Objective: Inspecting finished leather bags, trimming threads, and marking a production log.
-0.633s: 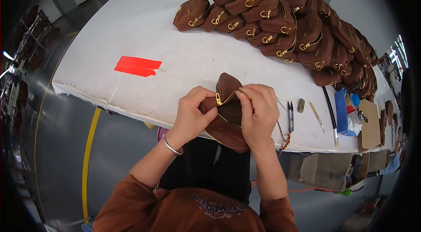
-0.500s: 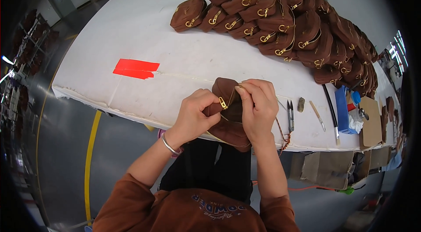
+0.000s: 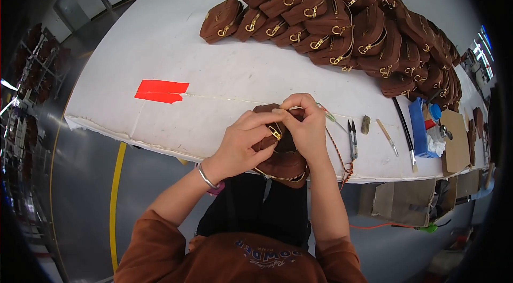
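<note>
A brown zippered pouch (image 3: 283,164) sits at the table's near edge, its mouth unzipped and facing me. My left hand (image 3: 248,141) grips its left side, beside the gold zipper pull (image 3: 275,132). With thumb and fingers pinched together, my right hand (image 3: 304,122) holds the pouch's upper rim. The fingertips of both hands nearly meet there; what exactly lies between them is hidden. Just right of my right hand, a thin pale-green tool (image 3: 327,114) with a braided cord lies on the table.
Many similar brown pouches (image 3: 331,16) are piled at the far right of the white table (image 3: 123,58). Thread snips (image 3: 352,140), a small stone-like block (image 3: 365,125), a brush (image 3: 387,137) and a blue box (image 3: 420,128) lie at right. Red tape (image 3: 160,91) marks the left.
My left fingers have moved up and right toward my right hand at the pouch's rim. The pouch's opening has turned more toward me. The pale-green tool has come into sight.
</note>
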A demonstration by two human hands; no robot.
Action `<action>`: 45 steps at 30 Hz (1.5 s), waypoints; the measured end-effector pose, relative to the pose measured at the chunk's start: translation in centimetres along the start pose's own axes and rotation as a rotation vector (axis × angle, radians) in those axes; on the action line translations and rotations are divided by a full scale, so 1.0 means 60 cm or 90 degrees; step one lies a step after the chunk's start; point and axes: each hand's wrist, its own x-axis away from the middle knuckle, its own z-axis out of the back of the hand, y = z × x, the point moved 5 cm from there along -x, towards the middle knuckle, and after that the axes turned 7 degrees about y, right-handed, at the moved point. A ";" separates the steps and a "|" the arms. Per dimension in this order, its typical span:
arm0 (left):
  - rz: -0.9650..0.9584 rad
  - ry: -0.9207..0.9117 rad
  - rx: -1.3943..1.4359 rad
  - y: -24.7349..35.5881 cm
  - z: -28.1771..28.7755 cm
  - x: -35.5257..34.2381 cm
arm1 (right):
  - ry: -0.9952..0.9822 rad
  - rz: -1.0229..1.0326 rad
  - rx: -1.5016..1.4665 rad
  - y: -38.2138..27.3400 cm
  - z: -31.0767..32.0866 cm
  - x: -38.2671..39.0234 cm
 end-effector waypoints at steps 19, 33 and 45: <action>0.058 0.058 -0.036 -0.001 -0.001 0.033 | -0.062 -0.332 -0.044 -0.045 0.012 0.122; 0.056 0.060 -0.037 0.006 0.000 0.033 | -0.063 -0.330 -0.134 -0.037 0.010 0.118; 0.112 0.089 0.011 -0.012 0.002 0.039 | 0.008 -0.254 -0.023 -0.009 -0.006 0.116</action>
